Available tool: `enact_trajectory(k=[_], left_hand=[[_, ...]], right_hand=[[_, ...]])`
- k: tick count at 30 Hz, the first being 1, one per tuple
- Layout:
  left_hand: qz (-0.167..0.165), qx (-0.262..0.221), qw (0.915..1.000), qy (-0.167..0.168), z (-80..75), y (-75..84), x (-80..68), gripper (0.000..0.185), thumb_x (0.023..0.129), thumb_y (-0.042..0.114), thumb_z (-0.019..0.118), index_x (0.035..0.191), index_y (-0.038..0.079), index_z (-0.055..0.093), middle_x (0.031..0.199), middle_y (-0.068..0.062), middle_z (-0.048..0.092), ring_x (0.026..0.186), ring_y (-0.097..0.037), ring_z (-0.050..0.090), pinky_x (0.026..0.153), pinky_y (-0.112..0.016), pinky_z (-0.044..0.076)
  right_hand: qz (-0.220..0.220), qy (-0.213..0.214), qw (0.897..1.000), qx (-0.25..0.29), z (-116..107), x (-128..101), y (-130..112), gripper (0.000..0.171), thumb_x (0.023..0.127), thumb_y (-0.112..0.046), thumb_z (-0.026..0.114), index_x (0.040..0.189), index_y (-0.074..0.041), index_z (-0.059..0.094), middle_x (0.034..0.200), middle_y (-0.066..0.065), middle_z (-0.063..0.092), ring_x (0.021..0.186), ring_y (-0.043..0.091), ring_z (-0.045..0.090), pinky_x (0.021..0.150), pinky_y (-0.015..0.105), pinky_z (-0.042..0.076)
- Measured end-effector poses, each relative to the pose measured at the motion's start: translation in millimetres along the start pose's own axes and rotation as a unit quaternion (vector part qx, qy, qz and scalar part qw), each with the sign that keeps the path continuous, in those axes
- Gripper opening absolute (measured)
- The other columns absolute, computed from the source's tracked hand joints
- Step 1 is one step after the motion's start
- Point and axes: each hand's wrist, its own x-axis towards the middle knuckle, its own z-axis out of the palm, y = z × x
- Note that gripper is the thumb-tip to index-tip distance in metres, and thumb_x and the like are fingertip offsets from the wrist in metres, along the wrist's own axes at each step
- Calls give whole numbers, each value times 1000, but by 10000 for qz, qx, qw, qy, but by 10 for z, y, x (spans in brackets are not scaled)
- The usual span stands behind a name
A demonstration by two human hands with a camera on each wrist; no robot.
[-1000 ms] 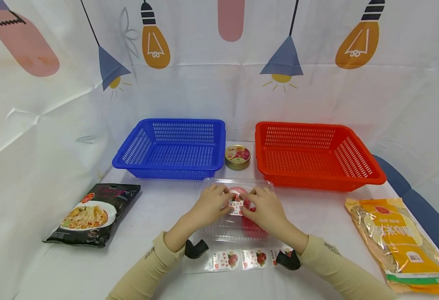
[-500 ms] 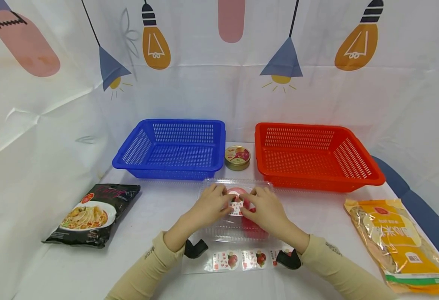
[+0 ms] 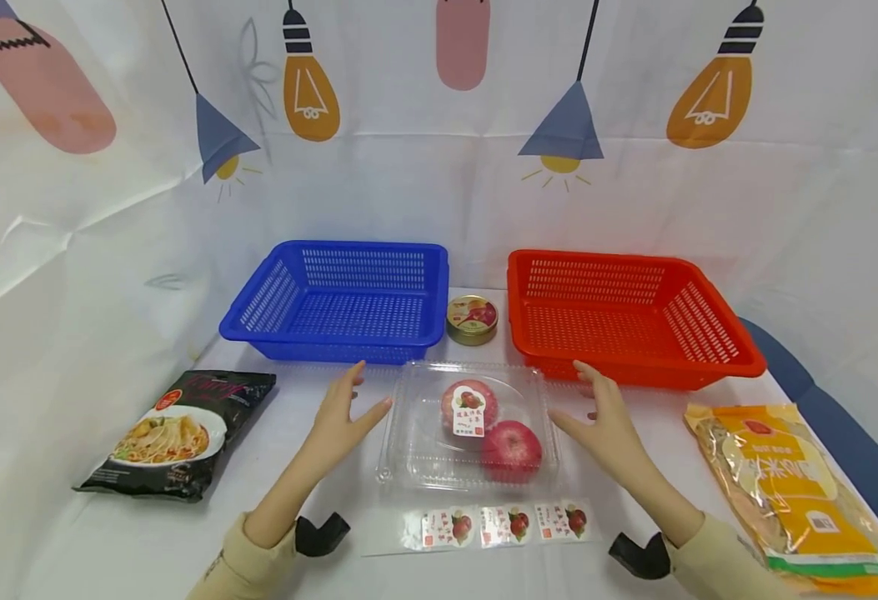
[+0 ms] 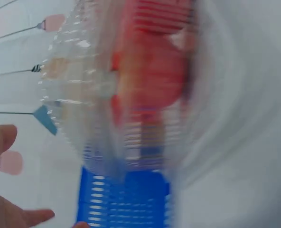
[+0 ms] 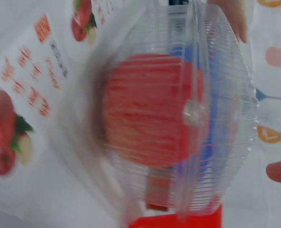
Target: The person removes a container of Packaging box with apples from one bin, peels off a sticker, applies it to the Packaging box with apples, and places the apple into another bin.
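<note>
A clear plastic clamshell box (image 3: 408, 454) lies at the table's middle with two red apples (image 3: 512, 450) inside and a white apple sticker (image 3: 469, 412) on its lid. My left hand (image 3: 344, 415) hovers open just left of the box, fingers straight, touching nothing. On the box's other side my right hand (image 3: 605, 421) is open too, a small gap away. A strip of apple stickers (image 3: 502, 524) lies in front of the box. Both wrist views show the box (image 4: 107, 95) (image 5: 216, 118) blurred and close, with a red apple (image 5: 145, 109) inside.
A blue basket (image 3: 258, 312) and a red basket (image 3: 709, 367) stand at the back, a small round tin (image 3: 472, 318) between them. A black noodle packet (image 3: 172, 433) lies at the left, a yellow bag (image 3: 791, 492) at the right. A lamp-patterned cloth surrounds the table.
Both hands have let go of the sticker on the lid and pulled apart to either side of the box. The sticker now sits on the lid.
</note>
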Motion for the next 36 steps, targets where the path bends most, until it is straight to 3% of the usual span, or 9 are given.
enact_trajectory(k=[3,7,10,16,22,24,28,32,36], left_hand=[[-889,-1105,9885,-520,48,-107,-59,74,91,33,54,145,2,14,138,-28,30,121,-44,36,97,-56,34],[-1681,-1784,9643,-1001,153,-197,-161,72,92,38,48,144,-1,17,136,-27,36,119,-38,41,92,-45,40],[-1801,-1896,9580,-1174,224,-224,-218,70,91,38,47,142,-4,25,134,-25,40,117,-32,41,86,-38,43],[-1630,-2081,9531,-1471,276,-216,-266,67,92,37,46,141,-6,28,143,-25,31,127,-37,34,96,-47,36],[-1435,-2286,9466,-1763,270,-193,-272,71,93,37,47,144,-3,18,144,-29,24,123,-41,39,98,-53,35],[-1331,-2370,9439,-1876,266,-189,-279,70,94,36,46,145,-1,16,142,-31,27,119,-40,43,96,-52,38],[-1113,-2471,9412,-2019,246,-151,-326,68,95,32,46,145,2,13,141,-31,26,121,-42,41,96,-52,39],[-959,-2517,9434,-1935,163,-82,-422,68,94,30,48,145,1,14,143,-31,23,124,-44,36,97,-53,37],[-874,-2501,9476,-1783,36,-3,-506,69,93,28,49,145,2,13,146,-29,19,127,-44,33,96,-53,38]], right_hand=[[754,-387,9906,1075,47,-63,98,79,86,-22,63,144,-3,14,140,26,24,124,42,32,95,55,39],[1697,-953,9547,2250,188,-163,219,78,90,-27,54,145,-2,5,143,27,16,127,46,26,97,54,37],[2133,-1298,9280,2764,281,-211,313,75,92,-37,49,145,-3,8,145,26,13,129,48,20,99,57,33],[2237,-1769,9012,3264,312,-236,338,78,91,-44,45,147,-8,4,148,26,0,130,54,3,91,68,32],[2534,-1791,8369,4510,278,-226,183,74,91,-21,44,147,-16,-3,146,21,-3,130,51,3,82,66,40],[2602,-1750,8319,4579,269,-226,143,74,91,-18,45,147,-17,-4,145,21,-2,129,49,6,86,67,37],[2630,-1862,8357,4447,233,-261,89,76,90,-16,46,146,-19,-6,143,22,0,127,48,14,93,67,30],[2464,-2155,8317,4485,174,-318,33,77,89,-15,47,144,-20,-6,141,21,7,120,40,31,92,62,38],[2154,-2375,8387,4403,114,-340,-46,72,90,-16,47,142,-20,-2,136,20,17,112,31,43,89,58,43]])
